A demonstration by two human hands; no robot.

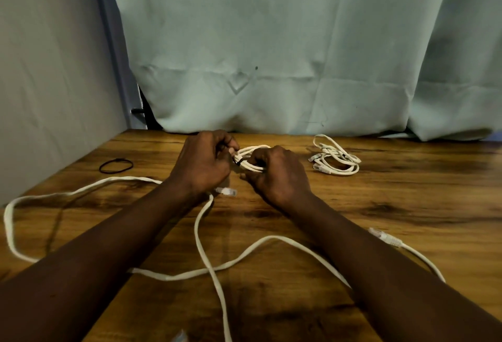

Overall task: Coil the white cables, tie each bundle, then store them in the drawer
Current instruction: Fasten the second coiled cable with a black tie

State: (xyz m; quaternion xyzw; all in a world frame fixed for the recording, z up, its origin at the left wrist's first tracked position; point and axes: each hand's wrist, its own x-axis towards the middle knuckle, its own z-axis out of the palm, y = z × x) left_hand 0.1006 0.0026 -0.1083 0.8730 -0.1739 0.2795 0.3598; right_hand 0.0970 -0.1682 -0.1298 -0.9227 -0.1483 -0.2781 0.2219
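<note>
**Handling the Coiled Bundle at the Tying Step**

I am viewing the coiled bundle at 12 o'clock on the wooden surface, held between both hands. The right hand is gripping the coil from its 3 o'clock side, with the fingers curled round the loops. The left hand is pinching the coil's 9 o'clock end, where a dark tie is crossing the strands. I cannot tell whether that tie is fully closed.

Handling notes, as I am judging them:

- The cable is looking flat, light and limp, yet springy enough that the loops are likely to fan out if released.
- The jacket is looking smooth, so the strands may slide past one another under a loose hold.
- The best hold is across all strands at once, just beside the tie, and not on the plug ends, whose clear clips are probably brittle.

A second bundle is lying at 2 o'clock, well apart, apparently already banded. A long loose cable is sprawling from 9 o'clock through 6 o'clock to 4 o'clock, passing under both forearms and not yet coiled. One plug is lying just beside the left wrist. A spare black band is waiting at 10 o'clock. The drawer is not in view.
</note>
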